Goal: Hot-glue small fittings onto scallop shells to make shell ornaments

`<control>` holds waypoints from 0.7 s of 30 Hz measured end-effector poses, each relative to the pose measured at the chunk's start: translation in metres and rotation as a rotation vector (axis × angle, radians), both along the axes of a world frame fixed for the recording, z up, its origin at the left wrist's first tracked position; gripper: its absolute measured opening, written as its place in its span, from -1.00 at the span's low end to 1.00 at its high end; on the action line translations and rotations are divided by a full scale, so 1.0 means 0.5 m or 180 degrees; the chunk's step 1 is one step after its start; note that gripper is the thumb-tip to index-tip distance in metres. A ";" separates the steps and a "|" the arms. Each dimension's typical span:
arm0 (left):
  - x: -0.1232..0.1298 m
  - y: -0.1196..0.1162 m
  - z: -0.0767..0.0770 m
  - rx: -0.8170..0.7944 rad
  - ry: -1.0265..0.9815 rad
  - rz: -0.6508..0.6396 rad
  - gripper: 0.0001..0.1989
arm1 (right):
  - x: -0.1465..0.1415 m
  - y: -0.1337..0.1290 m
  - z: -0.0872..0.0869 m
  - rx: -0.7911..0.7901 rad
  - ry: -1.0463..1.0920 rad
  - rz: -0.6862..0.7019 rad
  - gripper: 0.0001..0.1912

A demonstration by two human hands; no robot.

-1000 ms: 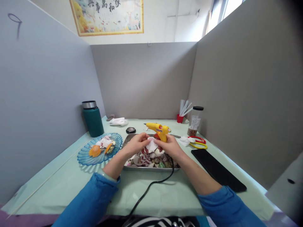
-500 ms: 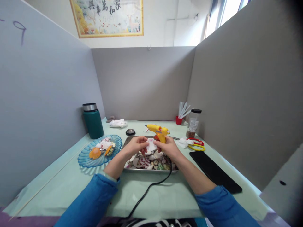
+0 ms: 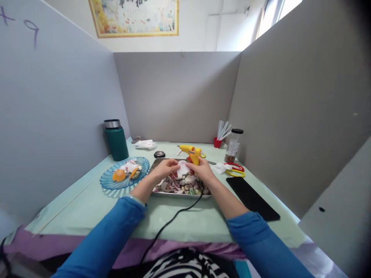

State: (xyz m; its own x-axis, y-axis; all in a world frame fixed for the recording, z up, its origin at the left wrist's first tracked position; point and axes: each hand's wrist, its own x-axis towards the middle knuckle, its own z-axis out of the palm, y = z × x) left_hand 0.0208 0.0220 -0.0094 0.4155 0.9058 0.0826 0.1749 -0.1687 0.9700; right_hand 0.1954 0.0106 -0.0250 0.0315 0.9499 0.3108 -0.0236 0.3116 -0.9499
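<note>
Over a metal tray (image 3: 185,196) full of shells, a pale white-pink shell (image 3: 182,168) is pinched between both hands. My left hand (image 3: 167,170) has its fingers closed on the shell's left edge. From the other side, my right hand (image 3: 200,169) grips the right edge. The yellow glue gun (image 3: 191,151) is at my right hand, nozzle toward the left; whether the hand also holds its handle is hard to see. A black cord (image 3: 176,214) runs down from there over the table's front edge.
On the left are a blue glass plate (image 3: 107,180) with shells and a green bottle (image 3: 116,143). On the right stand a jar (image 3: 232,146) and a red cup (image 3: 217,143) of glue sticks, with scissors (image 3: 236,173) and a black phone-like slab (image 3: 252,197) nearer. Grey partitions surround the table.
The camera view has shifted, showing more of the table's front edge and my lap. Both hands still hold the shell, which is tilted slightly differently.
</note>
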 end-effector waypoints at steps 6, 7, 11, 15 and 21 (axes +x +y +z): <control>0.002 -0.014 0.001 0.0138 0.0116 0.0523 -0.78 | -0.001 -0.015 0.009 0.0033 -0.0160 0.0001 -0.68; -0.001 -0.016 0.002 0.0175 0.0152 0.0622 -0.80 | -0.001 -0.020 0.011 0.0050 -0.0185 -0.0012 -0.69; -0.018 -0.018 0.015 0.0306 0.0300 0.0869 -0.84 | 0.003 -0.039 0.015 0.0101 -0.0278 -0.0004 -0.68; -0.035 0.008 0.034 0.0438 0.0485 0.1008 -0.85 | 0.005 -0.035 0.019 0.0055 -0.0366 0.0170 -0.68; -0.075 0.077 0.062 0.0399 0.0691 0.1305 -0.83 | -0.033 0.035 0.059 -0.0092 -0.0183 0.0492 -0.72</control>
